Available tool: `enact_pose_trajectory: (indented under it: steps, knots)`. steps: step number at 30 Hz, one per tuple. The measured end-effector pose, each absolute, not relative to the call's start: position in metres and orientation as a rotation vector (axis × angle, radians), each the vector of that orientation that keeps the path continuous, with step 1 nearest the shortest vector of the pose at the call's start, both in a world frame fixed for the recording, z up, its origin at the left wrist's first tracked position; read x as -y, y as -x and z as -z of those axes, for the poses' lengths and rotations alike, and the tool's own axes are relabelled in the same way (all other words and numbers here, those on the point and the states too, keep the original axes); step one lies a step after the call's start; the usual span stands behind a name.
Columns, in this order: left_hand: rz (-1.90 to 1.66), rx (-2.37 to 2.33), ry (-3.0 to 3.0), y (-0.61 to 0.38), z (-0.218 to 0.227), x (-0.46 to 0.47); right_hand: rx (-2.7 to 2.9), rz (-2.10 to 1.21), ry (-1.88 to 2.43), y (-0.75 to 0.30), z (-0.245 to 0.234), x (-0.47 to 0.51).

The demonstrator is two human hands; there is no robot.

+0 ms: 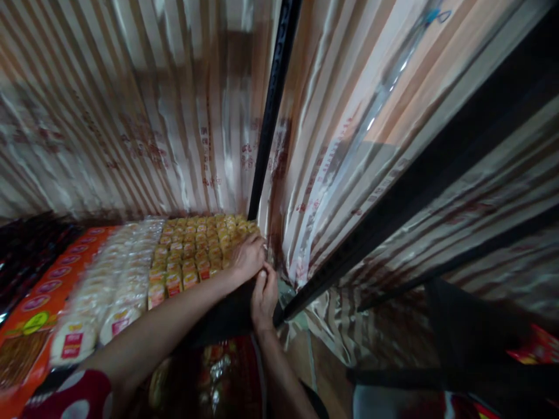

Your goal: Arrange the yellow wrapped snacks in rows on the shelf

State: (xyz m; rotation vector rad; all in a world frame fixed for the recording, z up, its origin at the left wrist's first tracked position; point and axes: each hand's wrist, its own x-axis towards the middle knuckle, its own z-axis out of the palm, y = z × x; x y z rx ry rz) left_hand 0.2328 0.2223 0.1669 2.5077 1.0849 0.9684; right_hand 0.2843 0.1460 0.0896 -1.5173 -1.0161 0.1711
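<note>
My left hand [250,256] reaches across rows of small yellow-wrapped snack packs [192,250] to the far right corner of the shelf. Its fingers are bent and closed beside the striped plastic sheet [273,233]. Just below it, my right hand [265,297] is raised with thumb and fingers pinched together. The fingertips of both hands nearly meet at the sheet's edge by the shelf corner. Whatever lies between them is too small and dark to make out.
White round packs [74,340] and an orange box [43,291] stand left of the yellow packs. A thin black post [271,110] rises behind the corner. A thick dark beam [393,192] slants across the right side. Red packets [537,349] lie at the lower right.
</note>
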Motion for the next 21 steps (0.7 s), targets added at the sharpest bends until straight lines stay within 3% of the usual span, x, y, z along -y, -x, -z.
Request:
enact_pose_trajectory:
  steps: [5, 10, 17, 21]
  knots:
    - [-0.998, -0.965, -2.296, -0.185, -0.137, -0.147, 0.872, -0.344, 1.492, -0.252, -0.077, -0.087]
    - [-0.917, -1.104, -2.049, -0.137, -0.083, -0.083, 0.854, -0.586, 1.538, -0.217, -0.032, -0.040]
    - [-0.641, -1.242, -1.916, -0.105, -0.013, -0.046, 0.798, -0.810, 1.941, -0.190, 0.026, -0.034]
    - [-0.496, -1.309, -1.759, -0.100, 0.015, -0.047, 1.035, -0.921, 2.129, -0.189, 0.046, -0.045]
